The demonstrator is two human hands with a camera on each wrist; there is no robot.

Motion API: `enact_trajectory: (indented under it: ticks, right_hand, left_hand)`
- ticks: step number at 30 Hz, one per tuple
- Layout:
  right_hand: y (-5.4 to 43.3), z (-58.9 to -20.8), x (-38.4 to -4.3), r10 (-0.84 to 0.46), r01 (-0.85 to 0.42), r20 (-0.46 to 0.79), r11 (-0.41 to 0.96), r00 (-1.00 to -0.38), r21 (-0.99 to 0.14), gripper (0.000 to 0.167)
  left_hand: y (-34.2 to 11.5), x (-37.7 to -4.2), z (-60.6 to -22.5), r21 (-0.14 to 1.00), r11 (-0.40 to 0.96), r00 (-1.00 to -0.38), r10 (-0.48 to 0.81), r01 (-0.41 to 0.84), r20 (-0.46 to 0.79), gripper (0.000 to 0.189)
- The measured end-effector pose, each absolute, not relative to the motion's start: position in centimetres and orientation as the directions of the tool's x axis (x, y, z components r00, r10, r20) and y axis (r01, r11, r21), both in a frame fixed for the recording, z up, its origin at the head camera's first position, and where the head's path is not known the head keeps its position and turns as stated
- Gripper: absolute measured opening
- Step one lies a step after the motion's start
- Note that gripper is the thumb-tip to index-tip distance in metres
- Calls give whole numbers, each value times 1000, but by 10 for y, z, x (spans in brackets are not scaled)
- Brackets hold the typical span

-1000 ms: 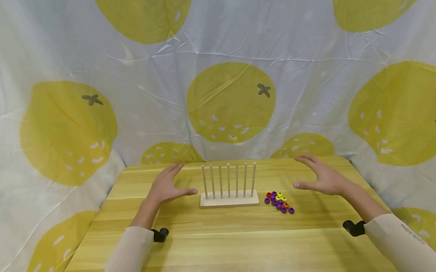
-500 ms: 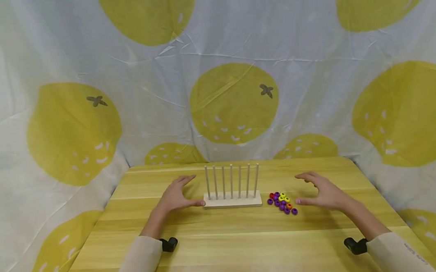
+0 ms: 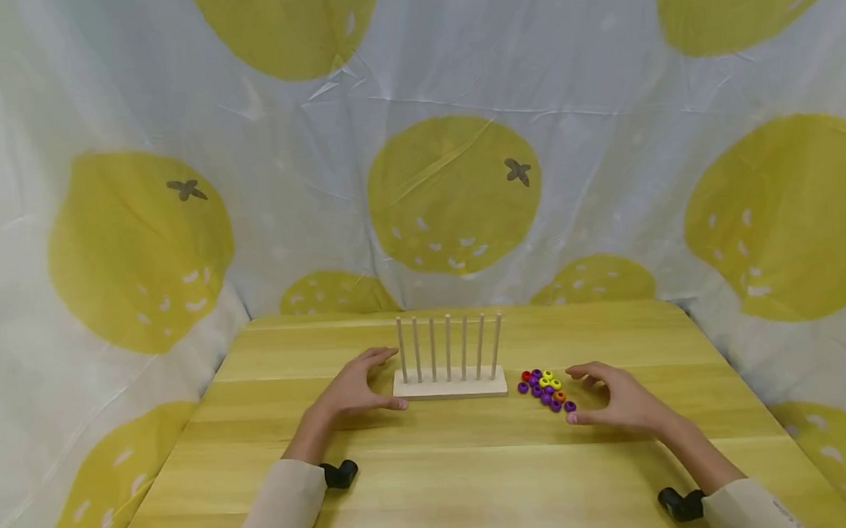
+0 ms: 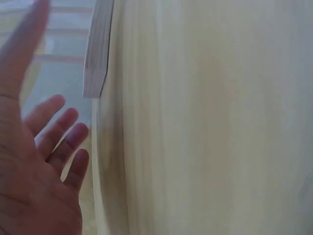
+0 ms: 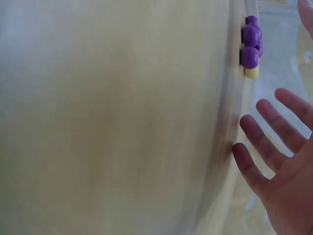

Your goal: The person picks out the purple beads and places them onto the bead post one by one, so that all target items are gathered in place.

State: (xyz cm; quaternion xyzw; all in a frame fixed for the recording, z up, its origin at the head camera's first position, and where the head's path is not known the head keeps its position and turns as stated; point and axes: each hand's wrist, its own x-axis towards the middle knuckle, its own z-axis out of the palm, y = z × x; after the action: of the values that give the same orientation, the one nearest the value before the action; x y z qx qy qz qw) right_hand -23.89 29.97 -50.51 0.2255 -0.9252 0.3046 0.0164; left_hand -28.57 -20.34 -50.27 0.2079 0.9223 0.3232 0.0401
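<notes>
A pale wooden rack (image 3: 449, 385) with a row of several thin upright pegs (image 3: 448, 348) stands mid-table. My left hand (image 3: 352, 386) is at its left end, thumb and fingers spread apart around that end and holding nothing. The left wrist view shows the base's end (image 4: 97, 58) just beyond the spread fingers. To the right of the rack lies a loose cluster of beads (image 3: 547, 399), purple, yellow, red and orange. My right hand (image 3: 620, 397) is just right of the beads, thumb and fingers parted. In the right wrist view, purple beads (image 5: 250, 57) sit past its extended fingers.
The wooden table (image 3: 470, 485) reaches back to a white curtain (image 3: 304, 190) printed with yellow lemons, which also hangs at both sides. A black wrist mount (image 3: 341, 474) sticks out under the left sleeve, another black mount (image 3: 682, 504) under the right.
My left hand has moved right, up to the rack's left end. My right hand has come lower and nearer the beads. The rack and beads stay in place; the head view shifts slightly.
</notes>
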Motion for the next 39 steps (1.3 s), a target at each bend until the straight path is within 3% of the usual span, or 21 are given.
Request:
enact_trajectory:
  ticks: [19,39]
  right_hand:
    - [304,-529,-236,-339,-392,207,691,-918,-607,59]
    - [306,-537,-232,-386,-425,220,600,-896,-678,28]
  left_hand:
    - [-197,-291,-526,695,650,-932,352,307,83,71]
    - [-198,-291,-523,710,645,-937,345,281,58,67]
